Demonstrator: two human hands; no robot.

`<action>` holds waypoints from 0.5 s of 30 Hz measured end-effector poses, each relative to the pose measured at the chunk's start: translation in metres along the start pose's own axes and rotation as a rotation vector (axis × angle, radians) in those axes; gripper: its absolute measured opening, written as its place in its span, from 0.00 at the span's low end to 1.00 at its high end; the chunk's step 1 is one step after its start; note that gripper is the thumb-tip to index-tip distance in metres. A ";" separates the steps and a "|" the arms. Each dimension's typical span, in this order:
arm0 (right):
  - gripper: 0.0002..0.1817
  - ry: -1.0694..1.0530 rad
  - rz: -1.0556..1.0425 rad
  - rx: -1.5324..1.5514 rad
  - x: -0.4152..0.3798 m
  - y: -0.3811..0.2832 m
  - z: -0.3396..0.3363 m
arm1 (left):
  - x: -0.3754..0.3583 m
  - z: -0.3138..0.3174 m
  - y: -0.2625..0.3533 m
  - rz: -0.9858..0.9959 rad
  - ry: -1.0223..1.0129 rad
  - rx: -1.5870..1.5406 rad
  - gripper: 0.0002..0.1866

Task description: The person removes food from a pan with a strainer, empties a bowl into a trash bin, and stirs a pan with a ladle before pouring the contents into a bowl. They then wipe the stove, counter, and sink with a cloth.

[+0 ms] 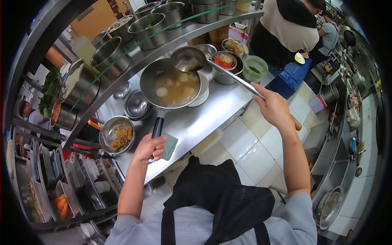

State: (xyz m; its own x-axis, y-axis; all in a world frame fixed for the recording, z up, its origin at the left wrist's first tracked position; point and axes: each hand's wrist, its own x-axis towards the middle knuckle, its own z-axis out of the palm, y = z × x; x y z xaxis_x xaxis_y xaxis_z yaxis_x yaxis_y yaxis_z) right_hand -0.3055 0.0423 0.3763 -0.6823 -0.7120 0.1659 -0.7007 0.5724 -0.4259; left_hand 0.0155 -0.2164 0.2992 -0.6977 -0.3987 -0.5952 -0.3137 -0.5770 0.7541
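My left hand is wrapped round the black handle of a pan, which holds brownish broth with pale pieces. My right hand grips the long metal shaft of a ladle, whose wooden end sticks out below the fist. The ladle's round bowl hangs over the pan's upper right part. Beneath the pan's right side, a white plate is partly hidden. A green cloth lies on the steel counter beside my left hand.
A bowl of orange-brown food and stacked metal bowls stand left of the pan. Behind are a pot with red shreds and a green tub. A shelf with metal pots crosses above. Two people stand at upper right.
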 end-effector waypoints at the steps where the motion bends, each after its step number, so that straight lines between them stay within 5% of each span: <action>1: 0.22 0.001 -0.001 0.000 0.004 -0.001 0.002 | 0.002 -0.005 0.003 0.002 0.000 0.000 0.10; 15: 0.22 -0.050 0.047 -0.004 0.034 -0.016 0.028 | 0.016 -0.039 0.035 -0.008 0.026 0.056 0.10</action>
State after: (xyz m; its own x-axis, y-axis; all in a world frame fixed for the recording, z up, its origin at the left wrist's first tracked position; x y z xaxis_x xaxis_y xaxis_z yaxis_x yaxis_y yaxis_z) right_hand -0.3118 -0.0023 0.3637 -0.7032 -0.7037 0.1014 -0.6692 0.6069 -0.4288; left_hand 0.0190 -0.2703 0.3051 -0.6787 -0.4130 -0.6073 -0.3548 -0.5397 0.7635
